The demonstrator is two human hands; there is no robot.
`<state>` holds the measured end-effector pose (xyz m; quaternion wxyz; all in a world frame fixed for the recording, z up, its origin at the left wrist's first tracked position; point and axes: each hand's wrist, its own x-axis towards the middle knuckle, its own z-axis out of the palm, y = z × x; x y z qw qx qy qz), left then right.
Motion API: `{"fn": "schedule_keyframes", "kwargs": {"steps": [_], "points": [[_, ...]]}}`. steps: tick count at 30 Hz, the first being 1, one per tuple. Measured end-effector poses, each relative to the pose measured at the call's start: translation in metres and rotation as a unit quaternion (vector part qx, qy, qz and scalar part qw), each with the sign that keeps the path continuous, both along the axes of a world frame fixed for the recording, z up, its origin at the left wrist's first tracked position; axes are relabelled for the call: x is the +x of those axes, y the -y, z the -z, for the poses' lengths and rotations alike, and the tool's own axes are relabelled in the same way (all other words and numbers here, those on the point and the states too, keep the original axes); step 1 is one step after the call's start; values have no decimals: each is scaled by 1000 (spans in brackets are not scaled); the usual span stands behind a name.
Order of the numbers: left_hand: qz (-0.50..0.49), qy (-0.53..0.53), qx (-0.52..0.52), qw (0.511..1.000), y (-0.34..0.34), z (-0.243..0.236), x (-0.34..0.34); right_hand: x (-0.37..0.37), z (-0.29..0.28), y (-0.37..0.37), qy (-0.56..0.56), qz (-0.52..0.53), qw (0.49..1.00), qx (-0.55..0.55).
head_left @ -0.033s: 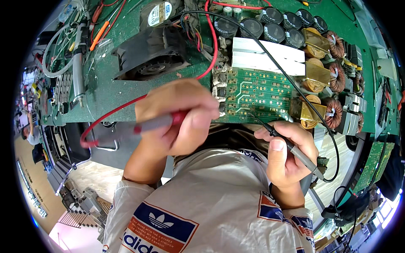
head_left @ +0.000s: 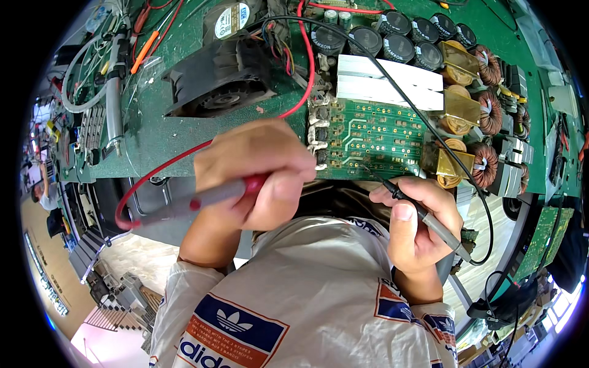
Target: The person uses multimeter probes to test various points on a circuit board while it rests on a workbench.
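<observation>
My left hand point(head_left: 261, 162) is closed around a red-and-grey test probe point(head_left: 221, 194), somewhat smeared by motion. Its tip is hidden behind my fingers, near the left edge of a green circuit board point(head_left: 380, 136). A red lead trails from the probe's rear end. In my right hand point(head_left: 424, 242) I hold a black-and-grey test probe point(head_left: 437, 227) like a pen. That probe's thin tip points up and left to the board's near edge; whether it touches a contact I cannot tell. A white heat sink point(head_left: 389, 83) stands on the board.
Black capacitors point(head_left: 399, 48) and copper-wound coils point(head_left: 485, 164) crowd the board's far and right parts. A black fan point(head_left: 221, 83) sits left of it on the green mat point(head_left: 147, 153). The black lead point(head_left: 423, 116) crosses over the board. Farther left lies an orange-handled tool point(head_left: 145, 52).
My left hand has shifted slightly left, and the rear end of the red probe has dropped lower with its lead. My right hand and the black probe have kept still.
</observation>
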<state>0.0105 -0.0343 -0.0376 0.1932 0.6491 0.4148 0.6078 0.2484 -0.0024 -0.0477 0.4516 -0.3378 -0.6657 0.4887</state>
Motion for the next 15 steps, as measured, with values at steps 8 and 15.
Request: {"fn": "schedule_keyframes", "kwargs": {"steps": [8, 15], "points": [[-3, -63, 84, 994, 46, -41, 5, 7, 9, 0, -18, 1, 1000, 18], [52, -129, 136, 981, 51, -66, -6, 10, 5, -1, -28, -19, 999, 9]]}}
